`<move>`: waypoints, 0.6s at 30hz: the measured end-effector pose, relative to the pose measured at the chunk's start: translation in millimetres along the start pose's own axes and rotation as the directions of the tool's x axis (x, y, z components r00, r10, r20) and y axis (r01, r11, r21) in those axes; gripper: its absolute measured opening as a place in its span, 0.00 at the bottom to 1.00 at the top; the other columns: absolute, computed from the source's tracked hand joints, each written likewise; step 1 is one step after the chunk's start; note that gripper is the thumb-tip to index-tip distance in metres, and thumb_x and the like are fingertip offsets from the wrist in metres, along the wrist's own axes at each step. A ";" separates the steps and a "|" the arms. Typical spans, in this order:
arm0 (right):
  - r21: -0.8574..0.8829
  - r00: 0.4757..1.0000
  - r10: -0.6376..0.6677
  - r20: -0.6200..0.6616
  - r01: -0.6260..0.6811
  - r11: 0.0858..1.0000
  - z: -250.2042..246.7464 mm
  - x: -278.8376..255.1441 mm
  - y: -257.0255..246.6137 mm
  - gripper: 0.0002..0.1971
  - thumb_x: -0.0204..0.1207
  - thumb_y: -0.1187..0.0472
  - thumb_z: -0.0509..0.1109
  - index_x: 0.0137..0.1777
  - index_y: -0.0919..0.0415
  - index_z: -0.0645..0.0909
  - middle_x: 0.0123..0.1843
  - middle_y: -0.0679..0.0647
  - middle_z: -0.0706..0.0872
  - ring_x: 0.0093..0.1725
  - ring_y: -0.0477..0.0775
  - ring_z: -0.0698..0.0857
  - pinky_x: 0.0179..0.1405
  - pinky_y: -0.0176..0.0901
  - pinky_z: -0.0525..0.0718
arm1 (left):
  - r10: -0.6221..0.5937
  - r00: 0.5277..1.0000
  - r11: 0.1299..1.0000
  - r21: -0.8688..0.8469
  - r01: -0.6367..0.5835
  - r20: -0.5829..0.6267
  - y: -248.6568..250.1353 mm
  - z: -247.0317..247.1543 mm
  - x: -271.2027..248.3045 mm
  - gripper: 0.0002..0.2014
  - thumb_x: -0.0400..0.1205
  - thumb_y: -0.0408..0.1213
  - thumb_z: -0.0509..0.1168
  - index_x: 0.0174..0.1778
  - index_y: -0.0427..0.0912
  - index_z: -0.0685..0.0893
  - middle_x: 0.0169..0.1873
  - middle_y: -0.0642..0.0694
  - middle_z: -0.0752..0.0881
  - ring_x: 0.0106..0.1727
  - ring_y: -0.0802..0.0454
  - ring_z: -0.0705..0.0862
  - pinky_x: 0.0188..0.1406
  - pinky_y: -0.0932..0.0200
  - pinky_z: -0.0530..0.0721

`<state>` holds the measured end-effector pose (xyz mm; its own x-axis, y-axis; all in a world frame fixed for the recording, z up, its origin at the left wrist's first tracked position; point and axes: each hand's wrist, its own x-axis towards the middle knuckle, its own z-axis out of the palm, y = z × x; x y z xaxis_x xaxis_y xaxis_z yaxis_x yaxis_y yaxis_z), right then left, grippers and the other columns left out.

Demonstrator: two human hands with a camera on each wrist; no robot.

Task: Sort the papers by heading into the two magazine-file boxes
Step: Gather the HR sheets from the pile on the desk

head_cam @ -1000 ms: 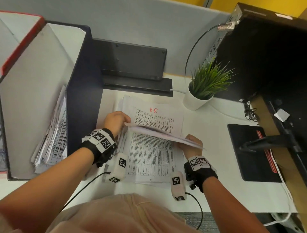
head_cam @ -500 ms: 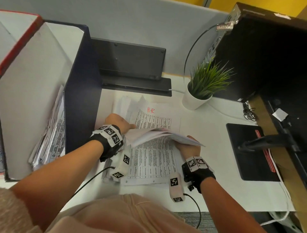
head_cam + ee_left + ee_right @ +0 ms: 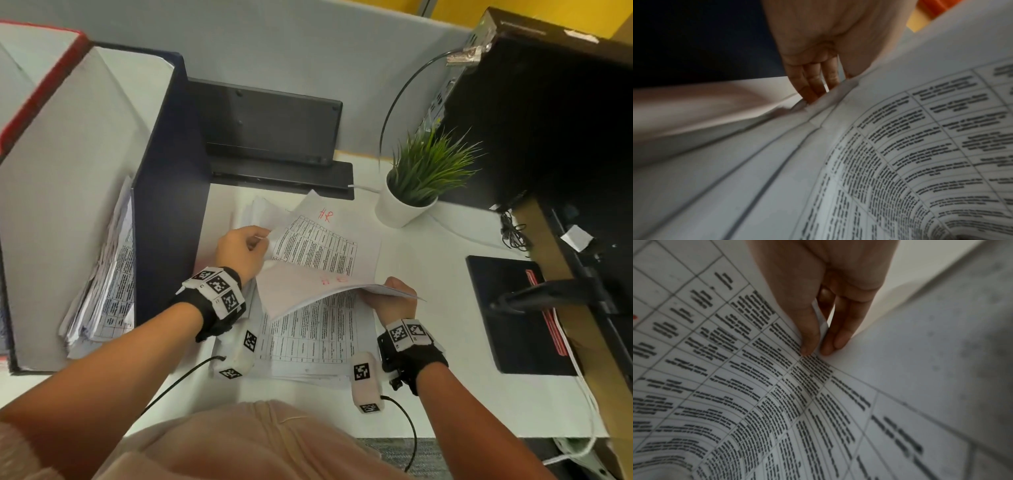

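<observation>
Over the desk [image 3: 445, 274], both hands pinch papers [image 3: 308, 291]: right hand [image 3: 390, 298] clearly, left hand [image 3: 239, 250] seemingly.

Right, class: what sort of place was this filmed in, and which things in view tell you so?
Most likely an office desk in a cubicle: a grey partition panel behind a white desk, magazine-file boxes, a stack of printed forms, and a small potted plant.

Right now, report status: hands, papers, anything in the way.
Left hand pinches lifted sheets; right hand pinches their right edge. Stack on desk, navy file box partly filled. Nothing blocking.
</observation>
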<state>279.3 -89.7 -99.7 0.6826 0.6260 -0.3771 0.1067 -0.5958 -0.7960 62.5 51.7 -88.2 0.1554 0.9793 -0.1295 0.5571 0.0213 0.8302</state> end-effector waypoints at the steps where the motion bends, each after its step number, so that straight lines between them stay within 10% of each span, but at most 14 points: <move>1: 0.008 1.000 0.015 0.014 -0.015 1.000 -1.0 0.5 1.0 0.16 0.64 0.61 0.81 0.30 0.52 0.73 0.29 0.45 0.76 0.28 0.40 0.73 0.29 0.26 0.71 | 0.008 1.000 1.000 -0.015 -0.008 -0.004 -0.8 -0.5 -0.8 0.10 0.80 0.33 0.65 0.55 0.41 0.87 0.43 0.46 0.87 0.43 0.51 0.83 0.48 0.62 0.79; 6: -0.064 0.999 -0.045 -0.020 0.044 0.997 1.3 2.0 -0.5 0.18 0.68 0.62 0.78 0.29 0.61 0.69 0.27 0.50 0.73 0.28 0.50 0.72 0.19 0.21 0.69 | 0.024 1.000 0.995 -0.092 -0.025 -0.007 -3.4 -5.6 -8.8 0.10 0.80 0.32 0.66 0.55 0.42 0.88 0.46 0.47 0.87 0.48 0.51 0.85 0.53 0.58 0.82; 10: -0.006 0.997 -0.056 -0.053 0.056 0.998 3.9 0.3 -0.6 0.19 0.63 0.64 0.81 0.47 0.77 0.81 0.45 0.66 0.86 0.43 0.59 0.85 0.23 0.23 0.70 | 0.063 0.998 0.991 -0.118 -0.062 0.004 -2.0 -7.3 -11.3 0.08 0.78 0.28 0.65 0.44 0.44 0.87 0.41 0.46 0.86 0.41 0.51 0.84 0.40 0.65 0.81; 18: 0.245 0.997 -0.060 -0.051 0.071 0.967 -1.0 2.0 -2.5 0.39 0.59 0.78 0.80 0.69 0.61 0.68 0.41 0.44 0.80 0.47 0.50 0.82 0.45 0.31 0.84 | 0.051 0.981 0.987 -0.161 -0.021 0.185 -10.9 -10.5 -6.7 0.20 0.77 0.19 0.55 0.29 0.50 0.77 0.31 0.49 0.79 0.29 0.52 0.76 0.26 0.67 0.75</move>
<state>281.2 -87.4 -98.0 0.7106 0.6345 -0.3041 -0.0253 -0.4089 -0.9122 46.8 47.0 -90.7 0.3321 0.9249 -0.1849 0.4155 0.0326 0.9090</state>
